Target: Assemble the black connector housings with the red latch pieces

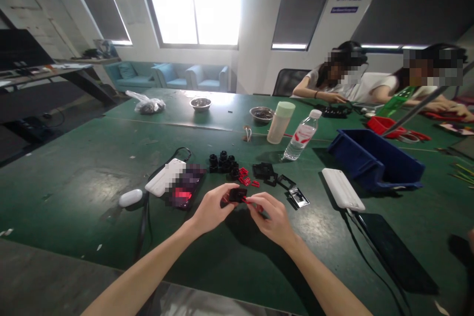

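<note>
My left hand is closed on a small black plastic part, held just above the green table. The fingers of my right hand pinch a small red piece against the right side of that part. Behind my hands lie several loose red clips and a cluster of black round-topped pieces. Black square frames are spread to the right of them. Nearest my right hand is a frame with a shiny silver face.
To the left are a white power bank, a phone and a white earbud case. A water bottle, blue bin, another power bank and dark phone stand or lie right. Two people work across the table.
</note>
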A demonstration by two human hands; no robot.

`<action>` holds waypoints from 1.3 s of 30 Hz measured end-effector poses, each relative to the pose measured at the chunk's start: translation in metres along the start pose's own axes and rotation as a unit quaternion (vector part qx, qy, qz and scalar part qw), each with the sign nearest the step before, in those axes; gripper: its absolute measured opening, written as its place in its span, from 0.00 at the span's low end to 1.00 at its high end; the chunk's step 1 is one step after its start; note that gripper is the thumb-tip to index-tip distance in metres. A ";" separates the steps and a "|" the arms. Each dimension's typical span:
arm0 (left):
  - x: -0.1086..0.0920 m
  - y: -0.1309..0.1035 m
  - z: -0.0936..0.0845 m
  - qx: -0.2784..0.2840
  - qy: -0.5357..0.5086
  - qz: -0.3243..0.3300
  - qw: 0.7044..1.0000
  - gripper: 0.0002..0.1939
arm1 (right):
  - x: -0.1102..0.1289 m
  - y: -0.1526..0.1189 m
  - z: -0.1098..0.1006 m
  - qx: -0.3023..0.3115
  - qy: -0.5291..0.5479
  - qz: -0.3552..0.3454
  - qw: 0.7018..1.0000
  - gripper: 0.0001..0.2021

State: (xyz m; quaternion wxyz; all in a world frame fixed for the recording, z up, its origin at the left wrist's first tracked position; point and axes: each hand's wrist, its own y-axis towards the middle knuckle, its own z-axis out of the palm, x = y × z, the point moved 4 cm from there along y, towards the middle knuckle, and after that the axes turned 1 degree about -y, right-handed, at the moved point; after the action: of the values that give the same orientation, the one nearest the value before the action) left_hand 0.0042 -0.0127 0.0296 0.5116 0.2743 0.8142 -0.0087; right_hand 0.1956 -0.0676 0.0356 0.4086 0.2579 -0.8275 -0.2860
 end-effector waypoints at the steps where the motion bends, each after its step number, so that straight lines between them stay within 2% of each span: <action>1: 0.000 0.000 0.000 0.000 0.002 0.000 1.000 0.23 | 0.000 0.000 0.000 0.002 -0.001 -0.001 1.000 0.11; 16: 0.005 0.000 0.001 -0.002 0.023 0.009 1.000 0.25 | -0.001 -0.001 0.003 0.029 -0.010 -0.013 0.999 0.12; 28: 0.004 -0.003 0.002 0.011 0.078 0.046 0.996 0.24 | -0.002 -0.002 0.005 0.027 -0.020 -0.018 0.999 0.12; 39: 0.003 -0.003 0.003 0.012 0.076 0.041 0.996 0.25 | -0.002 0.000 0.004 0.021 -0.024 -0.023 0.999 0.13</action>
State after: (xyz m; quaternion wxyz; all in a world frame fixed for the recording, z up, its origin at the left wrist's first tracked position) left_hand 0.0040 -0.0143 0.0247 0.4450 0.3132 0.8387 0.0236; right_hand 0.1938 -0.0656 0.0325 0.3769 0.2785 -0.8366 -0.2839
